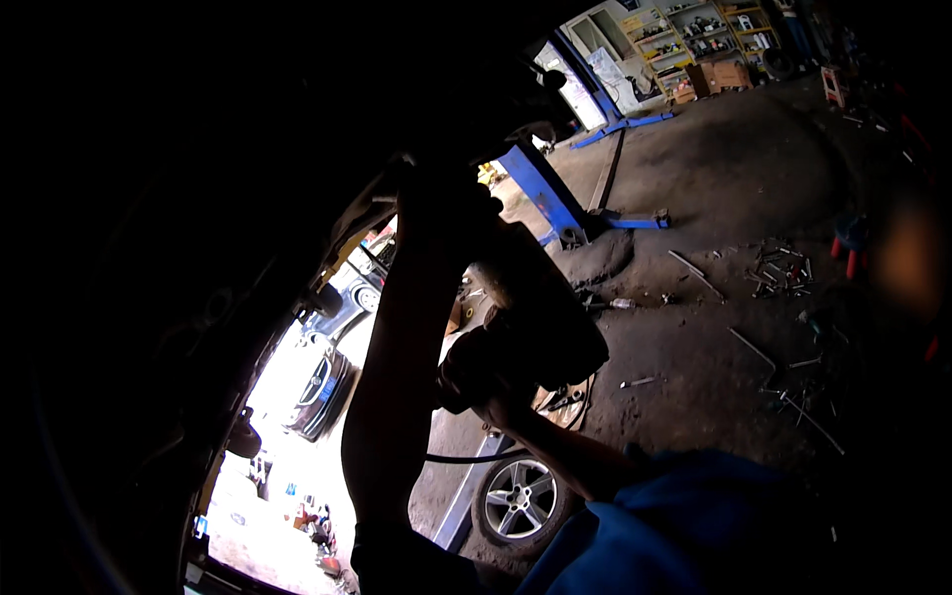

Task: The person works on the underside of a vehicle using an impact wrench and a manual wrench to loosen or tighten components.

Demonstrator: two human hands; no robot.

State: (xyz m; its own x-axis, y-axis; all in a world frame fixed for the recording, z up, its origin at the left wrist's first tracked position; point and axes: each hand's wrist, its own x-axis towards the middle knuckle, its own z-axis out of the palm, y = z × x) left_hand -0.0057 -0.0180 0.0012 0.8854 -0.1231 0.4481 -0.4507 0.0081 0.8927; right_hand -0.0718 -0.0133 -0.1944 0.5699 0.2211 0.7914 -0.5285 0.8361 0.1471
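Note:
From the lower edge my left forearm rises steeply into the dark underside of a vehicle [342, 223]. My left hand [412, 183] is lost in deep shadow up there, and its fingers cannot be made out. My right arm, in a blue sleeve [645, 516], reaches up from the lower right. My right hand [474, 372] looks closed, with its fingers curled at the lower left side of a bulky, dark, box-shaped thing [555, 312]. Shadow hides what kind of thing this is. A thin black hose [471, 459] curves below it.
A wheel with a silver rim [521, 499] lies below my right arm. Blue lift posts [540, 188] with low arms stand ahead. Scattered tools [781, 268] and long bars cover the floor to the right. A dark car [319, 390] stands outside; shelves [694, 35] line the far wall.

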